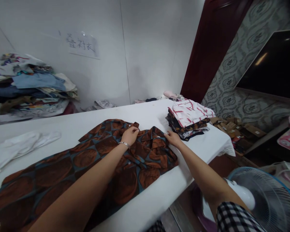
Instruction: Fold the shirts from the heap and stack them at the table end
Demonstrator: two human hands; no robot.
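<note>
A brown and teal shirt (87,158) with large round shapes lies spread across the white-covered table (149,111), its collar end towards the right. My left hand (130,136), a bracelet at its wrist, is closed in a pinch on the edge of the shirt by the collar. On the other side of the collar, my right hand (173,139) pinches the shirt's edge between thumb and fingers. Just beyond the right hand is a stack of folded shirts (192,113), topped by a white one with red lines.
A white garment (21,146) lies at the table's left. Behind it rises a tall heap of mixed clothes (36,85). An electric fan (263,199) stands at the lower right, and cardboard boxes (248,130) lie beyond the table's right end.
</note>
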